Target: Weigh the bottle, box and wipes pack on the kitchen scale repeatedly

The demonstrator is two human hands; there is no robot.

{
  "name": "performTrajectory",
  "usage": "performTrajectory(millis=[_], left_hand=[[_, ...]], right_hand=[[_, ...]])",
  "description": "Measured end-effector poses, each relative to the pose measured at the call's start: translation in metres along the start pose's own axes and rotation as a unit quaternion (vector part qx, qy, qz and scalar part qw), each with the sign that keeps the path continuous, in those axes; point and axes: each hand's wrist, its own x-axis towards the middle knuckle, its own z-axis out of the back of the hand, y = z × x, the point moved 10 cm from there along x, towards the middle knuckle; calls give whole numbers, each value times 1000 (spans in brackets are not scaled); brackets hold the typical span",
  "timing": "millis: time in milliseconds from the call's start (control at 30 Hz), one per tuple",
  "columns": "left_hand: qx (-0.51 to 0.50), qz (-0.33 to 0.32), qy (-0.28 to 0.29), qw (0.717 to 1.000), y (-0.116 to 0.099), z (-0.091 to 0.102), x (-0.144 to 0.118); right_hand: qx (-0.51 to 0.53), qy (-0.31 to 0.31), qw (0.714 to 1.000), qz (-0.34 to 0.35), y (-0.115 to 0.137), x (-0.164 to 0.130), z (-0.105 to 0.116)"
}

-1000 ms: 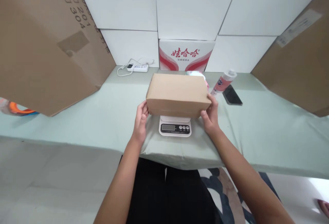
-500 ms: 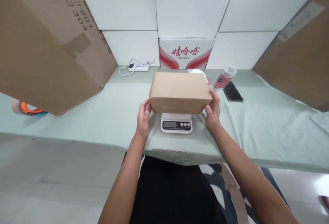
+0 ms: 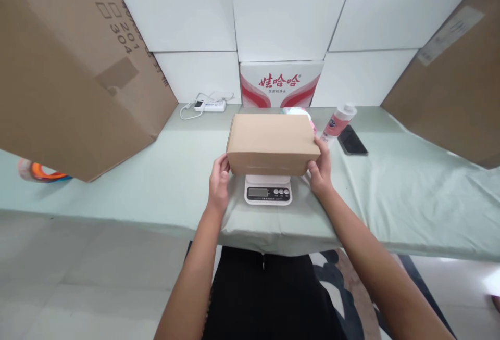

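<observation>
— Where are we holding the cardboard box (image 3: 273,134)?

— We are holding it over the rear of the white scale (image 3: 268,200) on the desk (image 3: 175,173). It is hiding most of the platform, so we are not managing to tell whether its base is touching.

— What is each grip doing?

— Our right grip (image 3: 321,171) is pinching the right front corner, thumb on the front face, fingers along the end. Our left grip (image 3: 219,186) is pressing curled fingers against the left end, its thumb lying near the front corner. How hard, we are not able to tell.

— How are we doing this well?

— By holding both ends at one height, pressing evenly so the probably thin sides aren't buckling, and centring the box over the scale. We are also wanting our fingers clear of the platform, and the display (image 3: 258,192) uncovered.

— Anything near our right side?

— A bottle (image 3: 338,123) is standing just beyond that grip, so we are best avoiding any sideways swing.
</observation>
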Motion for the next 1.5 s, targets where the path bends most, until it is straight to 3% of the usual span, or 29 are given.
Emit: performTrajectory(millis=[900, 1033, 1167, 1267, 1400, 1500], left_hand=[[17, -12, 3, 1000, 1, -1, -1], [7, -10, -2, 1000, -1, 1, 4], [1, -39, -12, 999, -27, 10, 42], [25, -44, -18, 999, -33, 15, 95], [23, 9, -39, 999, 16, 19, 161], [18, 59, -51, 997, 70, 17, 183]], right_hand=[[-6, 10, 1000, -27, 1, -3, -3], [-3, 7, 999, -31, 13, 4, 0], [7, 33, 998, -47, 31, 42, -5], [38, 68, 993, -83, 22, 84, -32], [78, 93, 983, -141, -23, 128, -87], [78, 89, 971, -208, -63, 136, -119]])
